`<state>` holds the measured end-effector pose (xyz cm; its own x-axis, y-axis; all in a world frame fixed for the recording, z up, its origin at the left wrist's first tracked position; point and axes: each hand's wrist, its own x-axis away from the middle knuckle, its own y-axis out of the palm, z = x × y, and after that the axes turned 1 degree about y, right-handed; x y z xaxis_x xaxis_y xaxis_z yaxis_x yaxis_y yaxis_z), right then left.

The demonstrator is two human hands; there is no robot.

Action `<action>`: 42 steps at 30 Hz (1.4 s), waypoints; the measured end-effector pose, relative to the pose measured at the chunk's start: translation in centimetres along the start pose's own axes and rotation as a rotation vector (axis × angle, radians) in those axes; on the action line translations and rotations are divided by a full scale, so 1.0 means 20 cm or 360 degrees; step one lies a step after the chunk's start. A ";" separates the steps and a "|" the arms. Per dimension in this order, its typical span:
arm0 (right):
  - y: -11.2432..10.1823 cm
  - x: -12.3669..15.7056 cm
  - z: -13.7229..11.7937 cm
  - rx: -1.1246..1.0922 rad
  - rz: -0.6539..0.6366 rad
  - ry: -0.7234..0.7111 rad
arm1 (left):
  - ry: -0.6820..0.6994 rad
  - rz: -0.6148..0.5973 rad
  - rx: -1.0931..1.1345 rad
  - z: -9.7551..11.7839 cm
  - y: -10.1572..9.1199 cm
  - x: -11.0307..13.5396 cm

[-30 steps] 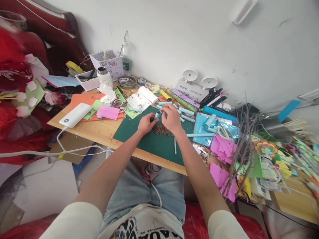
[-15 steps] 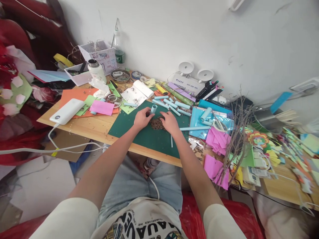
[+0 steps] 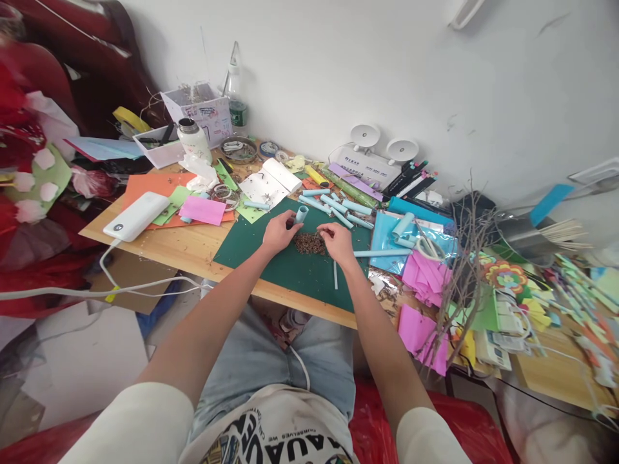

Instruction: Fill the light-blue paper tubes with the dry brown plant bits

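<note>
My left hand (image 3: 280, 233) is closed around a short light-blue paper tube (image 3: 302, 214), which stands upright with its open end facing up. Just below it, a heap of small brown bits (image 3: 309, 243) lies on the green cutting mat (image 3: 246, 240). At the heap's right edge is my right hand (image 3: 338, 243), its thumb and fingertips pinched together. What sits between those fingertips is too small to make out. More rolled light-blue tubes (image 3: 333, 205) lie behind the hands, and a long thin one (image 3: 382, 253) points right from the mat.
A white power bank (image 3: 137, 217) with a cable lies on the left of the desk, near a white bottle (image 3: 193, 140). Dry twigs (image 3: 464, 277), pink paper (image 3: 425, 277) and scissors (image 3: 430, 248) crowd the right side. Two round white devices (image 3: 365, 135) stand by the wall.
My right hand has shifted slightly right, and its fingers have drawn from spread over the heap into a pinch. The left hand still holds the tube upright. The whole view has shifted a little.
</note>
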<state>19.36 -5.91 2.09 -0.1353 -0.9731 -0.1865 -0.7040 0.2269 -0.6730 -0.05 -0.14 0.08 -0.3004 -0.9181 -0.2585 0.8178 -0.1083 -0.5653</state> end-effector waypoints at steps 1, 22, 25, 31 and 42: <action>0.01 0.01 0.00 0.0027 0.0016 -0.0017 | -0.0002 -0.0003 0.0002 0.00 0.00 0.00; 0.00 0.02 -0.05 -0.0482 0.0230 0.0152 | -0.0007 0.0003 -0.0015 0.00 0.00 0.00; 0.00 0.02 -0.04 -0.0506 0.0175 0.0168 | -0.0019 -0.0005 -0.0009 0.00 0.00 0.00; 0.02 0.03 -0.01 -0.0482 0.0172 0.0239 | -0.0003 -0.0002 0.0014 0.00 0.00 0.00; 0.01 0.03 -0.02 -0.0031 0.0106 0.0027 | -0.0010 -0.0002 -0.0005 0.00 0.01 0.00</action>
<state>18.84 -6.55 2.18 -0.1940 -0.9565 -0.2179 -0.7065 0.2903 -0.6455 0.00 -0.14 -0.03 -0.2982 -0.9203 -0.2531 0.8158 -0.1081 -0.5681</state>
